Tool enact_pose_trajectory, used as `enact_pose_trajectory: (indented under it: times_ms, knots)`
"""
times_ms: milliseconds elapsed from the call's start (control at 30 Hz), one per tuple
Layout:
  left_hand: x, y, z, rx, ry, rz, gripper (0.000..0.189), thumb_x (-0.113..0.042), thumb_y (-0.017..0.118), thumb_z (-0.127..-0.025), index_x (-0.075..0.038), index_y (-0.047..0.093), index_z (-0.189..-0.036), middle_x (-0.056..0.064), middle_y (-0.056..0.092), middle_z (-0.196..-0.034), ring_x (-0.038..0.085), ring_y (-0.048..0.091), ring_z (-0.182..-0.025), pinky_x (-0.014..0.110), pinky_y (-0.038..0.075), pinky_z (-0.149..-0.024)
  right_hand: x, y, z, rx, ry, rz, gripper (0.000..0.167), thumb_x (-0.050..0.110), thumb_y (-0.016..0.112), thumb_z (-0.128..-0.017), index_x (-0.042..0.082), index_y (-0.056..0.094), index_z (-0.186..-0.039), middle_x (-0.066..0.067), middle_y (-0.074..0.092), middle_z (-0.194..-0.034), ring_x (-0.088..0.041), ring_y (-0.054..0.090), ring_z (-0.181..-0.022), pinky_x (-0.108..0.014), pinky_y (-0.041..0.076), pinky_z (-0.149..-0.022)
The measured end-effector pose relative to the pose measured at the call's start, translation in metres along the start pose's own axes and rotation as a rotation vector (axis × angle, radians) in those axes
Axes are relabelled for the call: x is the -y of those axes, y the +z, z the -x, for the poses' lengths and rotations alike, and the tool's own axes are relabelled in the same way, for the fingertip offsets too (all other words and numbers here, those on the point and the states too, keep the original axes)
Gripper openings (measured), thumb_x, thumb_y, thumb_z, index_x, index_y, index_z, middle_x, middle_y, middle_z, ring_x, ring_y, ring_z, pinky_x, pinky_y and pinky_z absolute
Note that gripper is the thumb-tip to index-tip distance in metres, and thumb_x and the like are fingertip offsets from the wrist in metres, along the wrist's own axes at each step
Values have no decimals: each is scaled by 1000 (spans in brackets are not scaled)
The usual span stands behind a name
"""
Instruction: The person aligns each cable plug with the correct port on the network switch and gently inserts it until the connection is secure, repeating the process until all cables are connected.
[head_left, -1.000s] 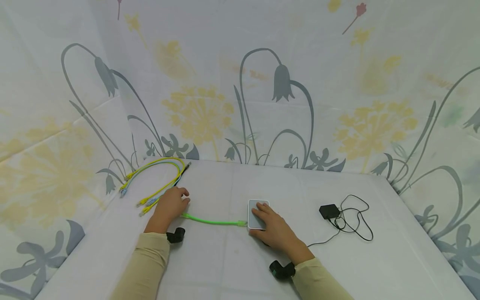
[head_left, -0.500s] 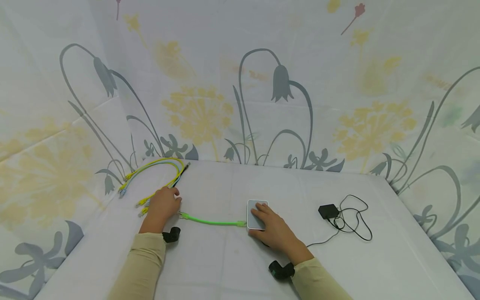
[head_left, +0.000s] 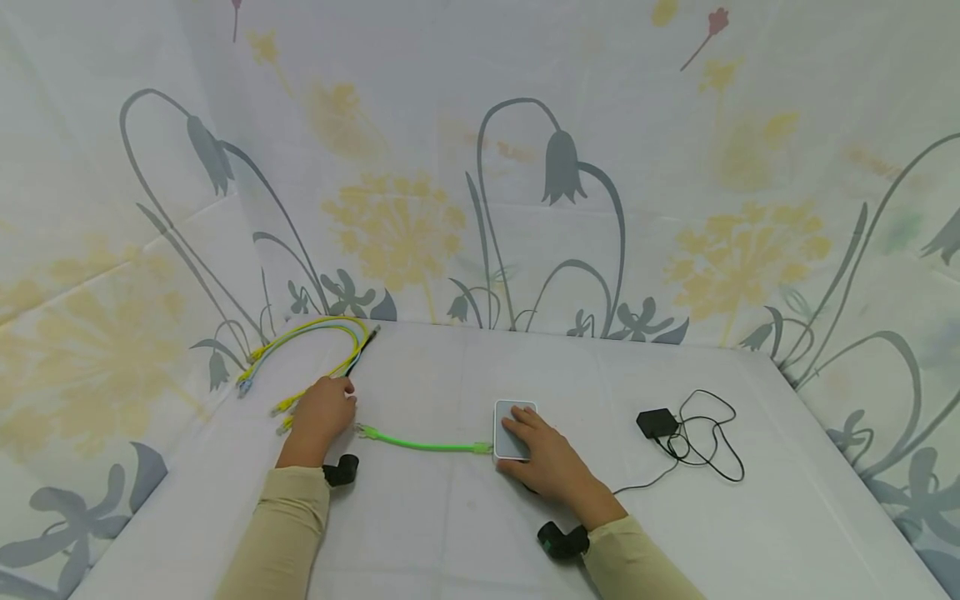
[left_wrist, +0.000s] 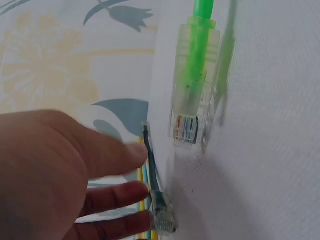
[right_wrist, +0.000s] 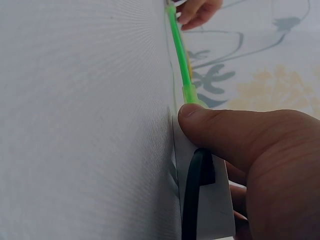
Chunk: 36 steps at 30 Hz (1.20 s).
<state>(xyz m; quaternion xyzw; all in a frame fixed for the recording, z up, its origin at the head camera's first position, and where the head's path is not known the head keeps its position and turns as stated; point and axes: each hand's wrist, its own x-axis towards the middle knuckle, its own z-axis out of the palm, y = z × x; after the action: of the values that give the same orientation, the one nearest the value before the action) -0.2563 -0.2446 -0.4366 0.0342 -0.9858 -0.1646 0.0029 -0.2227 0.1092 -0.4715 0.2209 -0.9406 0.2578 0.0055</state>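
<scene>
My left hand [head_left: 322, 414] reaches over a bundle of yellow, light blue and black network cables [head_left: 279, 340] at the left. In the left wrist view its thumb and fingers stand apart, fingertips right at a dark cable's clear plug [left_wrist: 164, 218]. A short green network cable [head_left: 420, 445] lies to the right of this hand, its free plug [left_wrist: 194, 85] pointing at it. Its other end goes into a small white network box [head_left: 506, 447] with a grey top. My right hand [head_left: 553, 460] grips that box, fingers on top and thumb [right_wrist: 205, 122] along the side. A black cord [right_wrist: 192, 200] enters the box below the thumb.
A black power adapter [head_left: 657, 422] lies to the right with its thin looped cord [head_left: 738, 446], which runs back toward the box. The white-covered table [head_left: 450, 533] meets a flower-patterned cloth [head_left: 420, 150] at the back and sides.
My left hand has moved left, from beside the green cable's free plug to over the cable bundle, leaving that plug fully in sight. My right hand stays on the box.
</scene>
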Motion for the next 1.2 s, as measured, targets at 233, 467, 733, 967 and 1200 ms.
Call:
enact_pose_trajectory:
  times_ms: [233, 467, 733, 967, 1200]
  knots:
    - [-5, 1, -3, 82, 28, 78, 33, 5, 46, -92, -1, 64, -119, 21, 63, -117, 37, 60, -107, 48, 50, -87, -1, 0, 1, -7, -7, -8, 65, 39, 73, -85, 13, 52, -141, -8, 40, -153, -31, 29, -146, -54, 36, -109]
    - [-6, 5, -1, 59, 107, 100, 31, 8, 48, -91, -3, 66, -114, 15, 65, -108, 31, 61, -101, 45, 49, -87, 0, 0, 1, -4, 4, -19, 65, 40, 73, -85, 14, 53, -141, -7, 40, -153, -30, 28, -146, -53, 36, -110]
    - [-11, 8, 0, 38, 178, 173, 34, 12, 46, -89, -2, 66, -113, 14, 66, -109, 32, 61, -104, 46, 49, -90, 0, -1, 0, 3, 0, -5, 65, 39, 72, -85, 13, 52, -141, -9, 39, -153, -32, 28, -146, -54, 37, -109]
    - [-10, 13, -1, 31, 188, 141, 28, 8, 48, -92, -2, 68, -110, 17, 63, -110, 35, 60, -105, 46, 49, -91, -1, 0, -2, 4, 0, -1, 65, 40, 72, -85, 14, 51, -141, -8, 39, -154, -33, 28, -146, -54, 37, -108]
    - [-7, 16, -1, -17, 264, 49, 21, 4, 57, -90, -5, 72, -101, 19, 61, -108, 39, 58, -104, 49, 47, -92, -1, 0, -2, 8, 6, -12, 65, 39, 73, -85, 14, 52, -141, -8, 39, -154, -33, 28, -146, -54, 37, -108]
